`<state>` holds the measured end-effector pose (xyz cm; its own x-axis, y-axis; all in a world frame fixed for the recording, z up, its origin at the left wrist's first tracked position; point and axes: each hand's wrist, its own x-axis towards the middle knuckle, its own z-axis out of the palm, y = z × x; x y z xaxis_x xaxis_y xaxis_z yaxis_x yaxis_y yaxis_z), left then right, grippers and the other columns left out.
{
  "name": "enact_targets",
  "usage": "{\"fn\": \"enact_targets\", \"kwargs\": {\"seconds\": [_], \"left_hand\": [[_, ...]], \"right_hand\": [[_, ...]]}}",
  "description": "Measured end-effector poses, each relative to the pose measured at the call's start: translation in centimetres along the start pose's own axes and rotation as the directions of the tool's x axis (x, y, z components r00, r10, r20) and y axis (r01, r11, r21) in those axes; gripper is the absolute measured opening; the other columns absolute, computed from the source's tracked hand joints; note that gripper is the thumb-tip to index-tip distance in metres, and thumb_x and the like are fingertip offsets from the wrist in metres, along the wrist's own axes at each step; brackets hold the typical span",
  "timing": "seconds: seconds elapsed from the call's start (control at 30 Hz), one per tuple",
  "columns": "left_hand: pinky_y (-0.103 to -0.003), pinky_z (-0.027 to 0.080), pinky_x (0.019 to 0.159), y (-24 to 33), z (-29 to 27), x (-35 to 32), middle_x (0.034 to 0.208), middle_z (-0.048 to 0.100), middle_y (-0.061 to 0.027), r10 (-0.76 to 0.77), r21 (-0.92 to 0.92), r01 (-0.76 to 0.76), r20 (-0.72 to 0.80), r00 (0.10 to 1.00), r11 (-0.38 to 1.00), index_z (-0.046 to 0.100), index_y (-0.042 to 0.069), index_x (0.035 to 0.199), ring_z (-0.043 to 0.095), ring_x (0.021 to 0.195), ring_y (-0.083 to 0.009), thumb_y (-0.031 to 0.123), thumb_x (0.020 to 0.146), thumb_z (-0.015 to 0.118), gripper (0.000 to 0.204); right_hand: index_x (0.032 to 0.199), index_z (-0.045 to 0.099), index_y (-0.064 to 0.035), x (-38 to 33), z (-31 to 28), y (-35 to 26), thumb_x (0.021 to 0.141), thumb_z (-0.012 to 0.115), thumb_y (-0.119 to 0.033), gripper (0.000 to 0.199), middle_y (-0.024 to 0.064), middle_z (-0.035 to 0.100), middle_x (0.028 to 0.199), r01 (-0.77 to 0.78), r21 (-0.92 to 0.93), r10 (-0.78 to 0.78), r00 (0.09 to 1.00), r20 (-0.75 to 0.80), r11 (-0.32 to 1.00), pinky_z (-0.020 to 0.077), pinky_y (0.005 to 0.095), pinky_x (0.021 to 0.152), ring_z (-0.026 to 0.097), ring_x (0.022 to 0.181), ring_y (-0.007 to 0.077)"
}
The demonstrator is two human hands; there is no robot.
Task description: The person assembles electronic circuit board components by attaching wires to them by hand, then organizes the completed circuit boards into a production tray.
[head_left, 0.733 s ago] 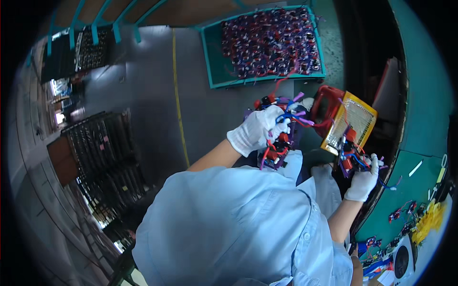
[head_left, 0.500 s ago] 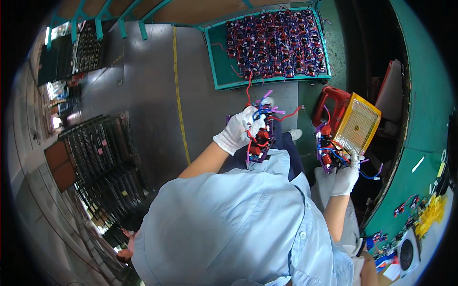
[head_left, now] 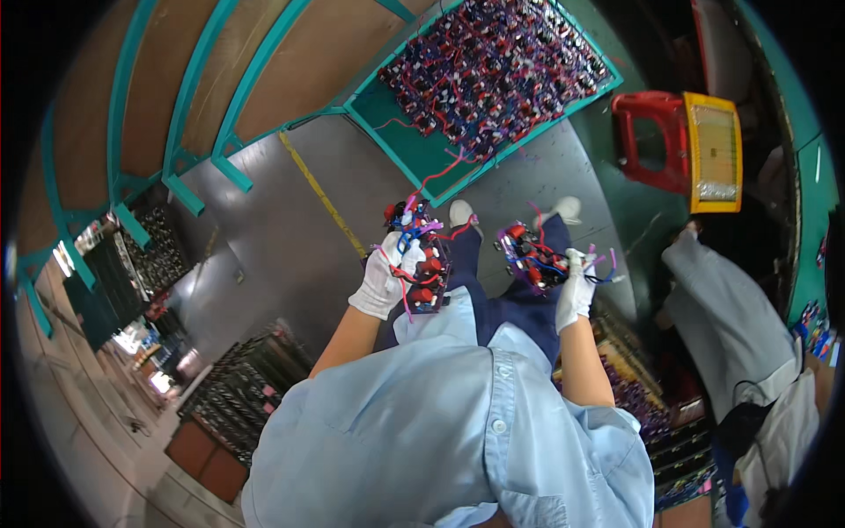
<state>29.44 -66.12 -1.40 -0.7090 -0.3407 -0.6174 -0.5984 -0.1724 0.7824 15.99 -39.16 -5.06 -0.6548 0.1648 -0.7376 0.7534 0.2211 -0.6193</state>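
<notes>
My left hand (head_left: 382, 280), in a white glove, is closed on circuit boards (head_left: 429, 277) with red components and loose red, blue and purple wires. They hang in front of my body, and how many are in that grip I cannot make out. My gloved right hand (head_left: 576, 290) grips the edge of another circuit board (head_left: 534, 257), which carries red parts and trailing blue and purple wires. Ahead of both hands lies a green-edged tray (head_left: 457, 188) packed with many similar boards, its near left corner showing bare green.
A red stool with a yellow-framed top (head_left: 715, 150) is to the right. Near it a person in grey trousers (head_left: 726, 290) is at a green bench (head_left: 814, 189). Brown panels with green brackets (head_left: 198, 106) fill the upper left; dark racks (head_left: 242, 392) stand lower left.
My body and view have turned toward the tray, which now appears closer. Both hands still hold their boards; the right one has swung away from the stool, over my legs.
</notes>
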Motion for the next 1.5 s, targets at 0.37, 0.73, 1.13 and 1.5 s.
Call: {"fn": "enact_targets", "kwargs": {"seconds": [0.37,0.73,1.13,1.5], "left_hand": [[-0.036,0.052,0.069,-1.8,-7.5,0.5,0.085,0.054,-0.0095,-0.237,-0.024,0.236,-0.144,0.961,0.972,0.045,0.001,0.109,0.060,0.078,-0.0224,0.016,0.088,0.043,0.025],[-0.024,0.044,0.049,-8.1,-14.5,5.9,0.068,0.054,-0.0025,-0.209,0.148,0.256,-0.271,0.939,0.955,0.048,0.006,0.089,0.052,0.055,-0.0098,0.017,0.088,0.045,0.011],[-0.028,0.046,0.057,-15.0,-25.3,5.3,0.068,0.057,-0.0060,-0.264,0.251,0.334,-0.273,0.925,0.909,0.049,0.001,0.086,0.055,0.060,-0.0145,0.018,0.090,0.039,0.020],[-0.030,0.045,0.060,-13.7,-21.8,6.4,0.068,0.057,-0.0074,-0.175,0.434,0.235,-0.173,0.969,0.870,0.049,0.001,0.083,0.055,0.063,-0.0172,0.016,0.090,0.041,0.018]], "right_hand": [[0.093,0.059,-0.0077,-0.4,13.4,12.5,0.086,0.051,-0.016,0.014,0.0019,0.060,0.075,-0.137,-0.042,0.141,0.984,0.114,0.990,0.0179,0.0338,0.103,0.056,0.068,0.0100],[0.093,0.057,-0.0100,4.7,30.6,19.2,0.085,0.054,-0.017,0.011,0.0009,0.058,0.068,-0.261,0.329,0.269,0.963,0.022,0.907,0.0408,0.0211,0.045,0.049,0.053,0.0061],[0.084,0.057,-0.0041,17.2,39.8,25.7,0.076,0.058,-0.021,0.019,0.0151,0.054,0.070,0.237,-0.546,-0.416,0.880,-0.230,0.804,0.0406,0.0423,0.055,0.052,0.063,0.0325],[0.104,0.053,-0.0086,16.0,37.4,20.1,0.067,0.061,-0.019,0.039,0.0130,0.055,0.086,0.357,-0.639,-0.498,0.866,-0.047,0.681,0.0413,0.0402,0.069,0.052,0.086,0.0292]]}}
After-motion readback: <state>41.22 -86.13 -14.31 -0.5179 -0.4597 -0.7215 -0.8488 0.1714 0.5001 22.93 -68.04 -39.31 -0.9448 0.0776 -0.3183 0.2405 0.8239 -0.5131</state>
